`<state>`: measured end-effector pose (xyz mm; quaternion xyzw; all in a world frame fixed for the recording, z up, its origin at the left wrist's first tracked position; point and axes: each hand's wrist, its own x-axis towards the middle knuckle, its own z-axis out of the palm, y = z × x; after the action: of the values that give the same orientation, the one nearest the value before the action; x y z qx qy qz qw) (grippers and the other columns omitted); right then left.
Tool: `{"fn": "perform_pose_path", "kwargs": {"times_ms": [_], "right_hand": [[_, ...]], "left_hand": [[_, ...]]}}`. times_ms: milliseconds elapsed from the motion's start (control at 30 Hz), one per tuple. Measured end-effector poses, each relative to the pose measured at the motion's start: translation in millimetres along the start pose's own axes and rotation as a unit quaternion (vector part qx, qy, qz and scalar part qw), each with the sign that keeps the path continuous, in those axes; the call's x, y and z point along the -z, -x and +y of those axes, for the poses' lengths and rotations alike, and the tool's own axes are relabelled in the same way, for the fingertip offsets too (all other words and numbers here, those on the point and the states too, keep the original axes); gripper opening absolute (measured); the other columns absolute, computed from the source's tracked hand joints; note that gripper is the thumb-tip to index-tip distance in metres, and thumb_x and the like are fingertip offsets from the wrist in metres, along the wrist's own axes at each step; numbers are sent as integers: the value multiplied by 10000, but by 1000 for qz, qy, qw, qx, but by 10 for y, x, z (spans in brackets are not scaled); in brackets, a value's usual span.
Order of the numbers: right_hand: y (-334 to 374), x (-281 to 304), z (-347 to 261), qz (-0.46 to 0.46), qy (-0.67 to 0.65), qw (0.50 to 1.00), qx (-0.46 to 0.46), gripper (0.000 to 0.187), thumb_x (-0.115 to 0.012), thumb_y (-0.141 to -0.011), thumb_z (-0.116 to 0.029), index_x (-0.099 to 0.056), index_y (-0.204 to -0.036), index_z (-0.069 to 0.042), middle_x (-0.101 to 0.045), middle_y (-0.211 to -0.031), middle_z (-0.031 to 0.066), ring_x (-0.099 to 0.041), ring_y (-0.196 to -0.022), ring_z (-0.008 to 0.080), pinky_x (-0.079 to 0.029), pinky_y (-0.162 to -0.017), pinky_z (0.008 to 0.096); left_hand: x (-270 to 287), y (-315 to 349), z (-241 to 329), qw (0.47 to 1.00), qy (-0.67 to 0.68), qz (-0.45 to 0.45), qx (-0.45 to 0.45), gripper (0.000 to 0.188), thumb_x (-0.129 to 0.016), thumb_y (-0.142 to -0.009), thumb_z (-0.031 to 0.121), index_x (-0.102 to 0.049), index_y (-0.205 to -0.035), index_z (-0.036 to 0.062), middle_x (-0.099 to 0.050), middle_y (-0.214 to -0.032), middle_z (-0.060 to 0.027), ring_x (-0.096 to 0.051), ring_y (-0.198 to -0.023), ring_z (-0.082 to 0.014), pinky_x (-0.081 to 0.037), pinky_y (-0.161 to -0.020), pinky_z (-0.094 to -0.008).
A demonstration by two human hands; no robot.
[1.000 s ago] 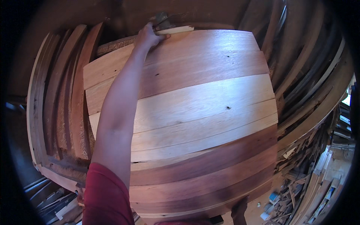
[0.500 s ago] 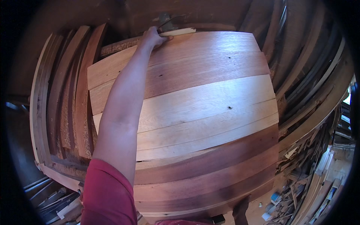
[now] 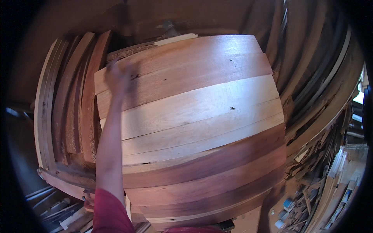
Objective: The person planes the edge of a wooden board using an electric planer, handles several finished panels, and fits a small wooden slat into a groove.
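A large panel of joined boards point(image 3: 202, 101), reddish brown with a pale band across its middle, lies in front of me. Over its upper left corner is my left hand point(image 3: 118, 77), smeared by motion, so its fingers cannot be read. Whether it touches the wood I cannot tell. A short pale wood strip point(image 3: 176, 39) lies along the panel's far edge, apart from that hand. In deep shadow at the lower right edge of the panel, a dark forearm comes up from below with my right hand point(image 3: 275, 189) at its end. Its fingers do not show clearly.
Several thick planks point(image 3: 82, 97) stand side by side left of the panel, within a wooden frame point(image 3: 64, 184). Long curved-looking boards point(image 3: 307, 70) lean at the right. Wood offcuts point(image 3: 307, 194) and a small blue and white container point(image 3: 288, 204) lie at lower right.
My left hand has moved left and nearer, away from the pale strip, to the panel's upper left corner. The dark right forearm has shifted right and up to the panel's edge.
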<state>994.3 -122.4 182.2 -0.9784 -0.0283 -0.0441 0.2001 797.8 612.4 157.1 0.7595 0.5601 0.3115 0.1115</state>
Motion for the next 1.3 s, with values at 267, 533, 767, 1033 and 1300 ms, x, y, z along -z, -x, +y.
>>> {"fn": "perform_pose_path", "kwargs": {"times_ms": [267, 533, 767, 1033, 1300], "right_hand": [[-2697, -1336, -2860, -81, -40, 963, 254, 527, -429, -1018, -437, -515, -1319, -14, -515, -1344, 201, -505, -1246, 298, -363, -1053, 380], [-3857, -2431, -3607, -161, -85, 951, 248, 705, -338, -991, -566, -582, -1234, 49, -568, -1230, 331, -512, -1215, 460, -386, -1022, 468], [-3738, -2483, -3691, -201, -64, 943, 259, 861, -322, -967, -658, -574, -1200, 132, -635, -1154, 286, -585, -1161, 357, -422, -969, 401], [-3735, -2410, -3679, -240, -95, 933, 250, 859, -326, -958, -663, -547, -1226, 121, -562, -1242, 346, -497, -1254, 443, -379, -1024, 438], [-3511, -2321, -3741, -203, -106, 935, 272, 760, -340, -1005, -568, -575, -1154, 140, -654, -1051, 278, -617, -1054, 366, -434, -921, 409]], "left_hand": [[856, 694, -1853, 963, 32, -146, 223, 712, -456, -968, 564, -465, -1376, -20, -524, -1358, -229, -527, -1241, -324, -414, -1031, -407], [519, 752, -1503, 909, 165, -168, 344, 809, -373, -974, 627, -427, -1397, -59, -527, -1363, -217, -558, -1196, -299, -444, -981, -406], [635, 801, -1621, 959, 85, -122, 241, 841, -332, -980, 629, -426, -1361, -114, -523, -1321, -316, -508, -1254, -396, -395, -1045, -401], [571, 781, -1698, 960, -5, -144, 240, 882, -285, -982, 641, -447, -1315, -160, -522, -1301, -348, -487, -1269, -426, -372, -1065, -424], [599, 833, -1733, 964, 10, -137, 227, 867, -293, -984, 636, -458, -1320, -145, -520, -1308, -344, -480, -1280, -420, -369, -1067, -424]]}}
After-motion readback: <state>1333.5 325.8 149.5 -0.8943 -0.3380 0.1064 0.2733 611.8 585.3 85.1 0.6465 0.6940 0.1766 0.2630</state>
